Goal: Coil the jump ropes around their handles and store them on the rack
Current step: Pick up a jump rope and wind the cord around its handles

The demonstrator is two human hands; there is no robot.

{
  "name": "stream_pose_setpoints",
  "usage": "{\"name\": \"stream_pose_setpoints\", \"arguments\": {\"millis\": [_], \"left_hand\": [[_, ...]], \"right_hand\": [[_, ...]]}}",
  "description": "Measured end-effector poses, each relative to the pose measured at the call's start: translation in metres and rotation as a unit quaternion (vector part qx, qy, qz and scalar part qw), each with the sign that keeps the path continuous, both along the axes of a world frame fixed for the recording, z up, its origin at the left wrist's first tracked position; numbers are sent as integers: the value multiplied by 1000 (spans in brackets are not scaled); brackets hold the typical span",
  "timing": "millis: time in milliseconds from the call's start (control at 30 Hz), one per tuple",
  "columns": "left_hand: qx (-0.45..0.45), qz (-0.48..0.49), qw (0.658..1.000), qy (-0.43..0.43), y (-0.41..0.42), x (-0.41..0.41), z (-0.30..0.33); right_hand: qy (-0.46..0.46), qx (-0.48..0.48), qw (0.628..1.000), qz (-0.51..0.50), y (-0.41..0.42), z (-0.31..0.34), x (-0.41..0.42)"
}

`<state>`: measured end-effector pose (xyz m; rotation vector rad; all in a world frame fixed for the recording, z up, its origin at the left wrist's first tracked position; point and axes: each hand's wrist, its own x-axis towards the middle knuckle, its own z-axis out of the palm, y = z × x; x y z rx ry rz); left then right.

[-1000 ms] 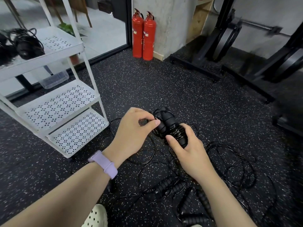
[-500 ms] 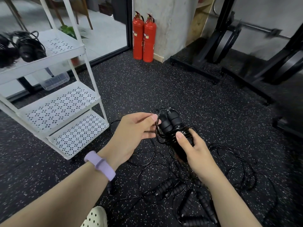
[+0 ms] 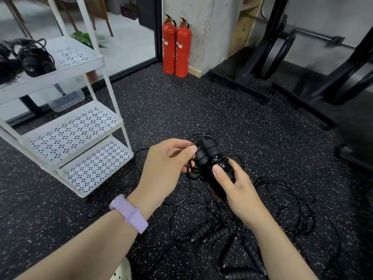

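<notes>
So we've got a pair of black jump rope handles (image 3: pixel 210 158) held side by side over the speckled gym floor (image 3: pixel 232 110), cord already wound around them. Our right hand (image 3: pixel 237 190) is wrapped around the lower part of the bundle, thumb pressing on the coils. Our left hand (image 3: pixel 165 168) is pinching the loose cord (image 3: pixel 191 172) right beside the handle tops. More jump ropes (image 3: pixel 232 235) lie tangled on the floor below our hands. The white rack (image 3: pixel 66 110) stands off to the left, with coiled ropes (image 3: pixel 34 57) already sitting on its top shelf.
</notes>
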<state>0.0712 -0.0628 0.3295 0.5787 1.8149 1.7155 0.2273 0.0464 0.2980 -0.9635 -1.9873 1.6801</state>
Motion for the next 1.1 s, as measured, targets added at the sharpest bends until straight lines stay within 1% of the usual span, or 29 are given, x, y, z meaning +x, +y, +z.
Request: {"name": "stream_pose_setpoints", "arguments": {"millis": [100, 200, 267, 333, 367, 467, 633, 733, 833, 967, 1100], "left_hand": [[21, 15, 993, -114, 0, -2, 1], [30, 0, 982, -189, 0, -2, 3], [40, -6, 968, -249, 1, -3, 4], [45, -35, 954, -294, 0, -4, 6], [42, -52, 953, -295, 0, -4, 6], [17, -76, 961, -265, -1, -3, 10], [-38, -105, 966, -233, -2, -6, 10], [-55, -92, 969, -223, -2, -5, 5], [-51, -65, 967, -241, -4, -9, 2], [-74, -78, 960, -259, -9, -17, 0], [-76, -80, 947, -301, -8, -16, -1]], "right_hand": [[7, -59, 998, -26, 1, -2, -1], [38, -121, 992, -28, 1, -1, -1], [66, -146, 986, -32, 0, 1, -1], [78, -160, 983, -38, 1, 0, -2], [79, -162, 983, -39, 1, -1, -2], [76, -151, 985, -30, 2, -1, -1], [32, -91, 995, -31, 5, -6, 0], [7, -30, 999, -23, 4, -9, -1], [-12, 3, 1000, -16, 3, -4, -1], [-29, 32, 999, -12, 2, -1, 0], [-20, 39, 999, 10, -1, 2, 2]]}}
